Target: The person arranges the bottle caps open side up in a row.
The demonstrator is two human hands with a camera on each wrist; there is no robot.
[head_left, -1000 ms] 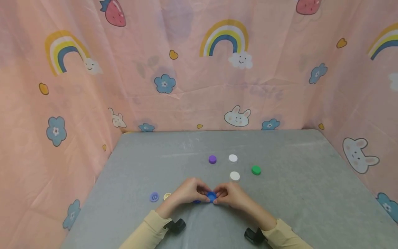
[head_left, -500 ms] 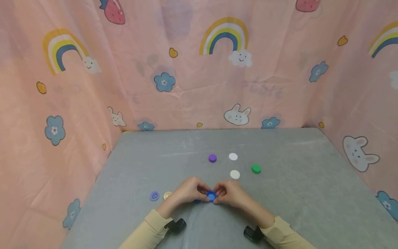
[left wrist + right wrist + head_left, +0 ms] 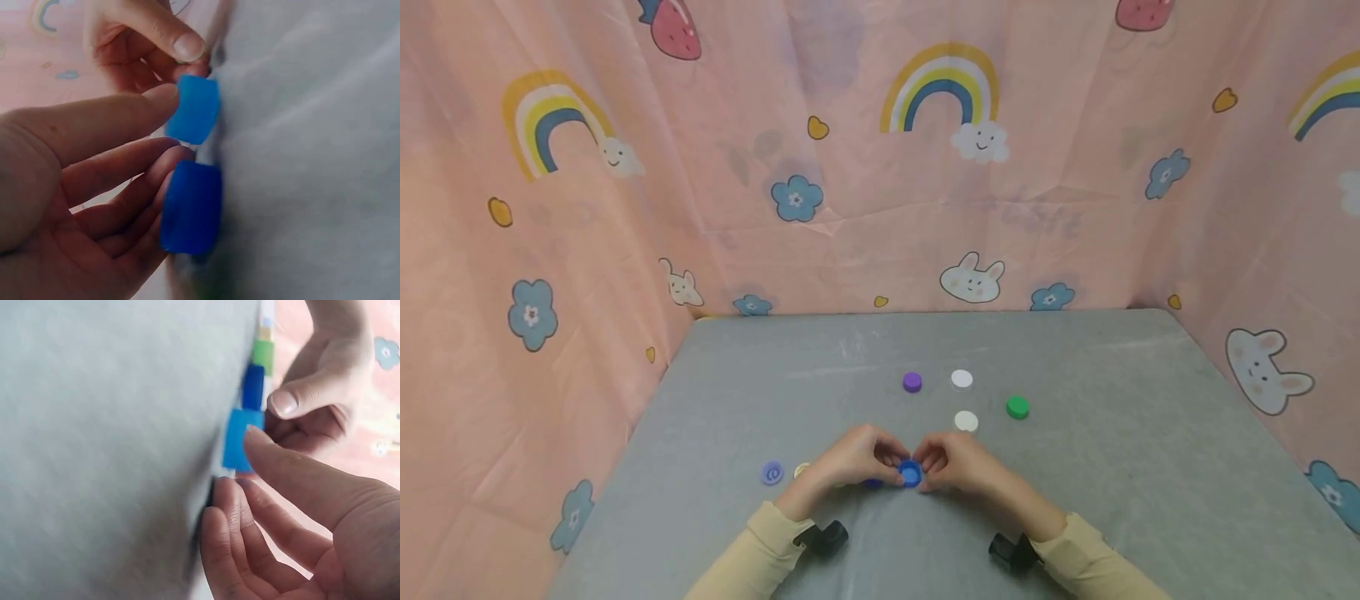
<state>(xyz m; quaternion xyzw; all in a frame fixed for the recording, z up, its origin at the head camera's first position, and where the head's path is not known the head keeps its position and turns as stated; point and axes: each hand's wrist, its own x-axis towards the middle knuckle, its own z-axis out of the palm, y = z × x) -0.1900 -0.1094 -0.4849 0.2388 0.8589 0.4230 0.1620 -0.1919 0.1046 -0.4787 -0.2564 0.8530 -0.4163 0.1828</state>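
Note:
A lighter blue bottle cap, hollow side up, sits between my two hands low in the middle of the head view. My left hand pinches its left side, thumb and index fingertips at the edge in the left wrist view. My right hand surrounds the other side with relaxed fingers; its thumb stands slightly off the cap. A darker blue cap stands beside it, close to my left fingers and mostly covered by that hand in the head view. Beyond it in the right wrist view is a light green cap.
To the left lie a periwinkle cap and a yellow cap, partly behind the left wrist. Farther back are a purple cap, two white caps and a green cap. Pink printed cloth encloses the grey table.
My right thumb has shifted slightly right, away from the blue cap's edge. The left hand and the other caps stay nearly where they were.

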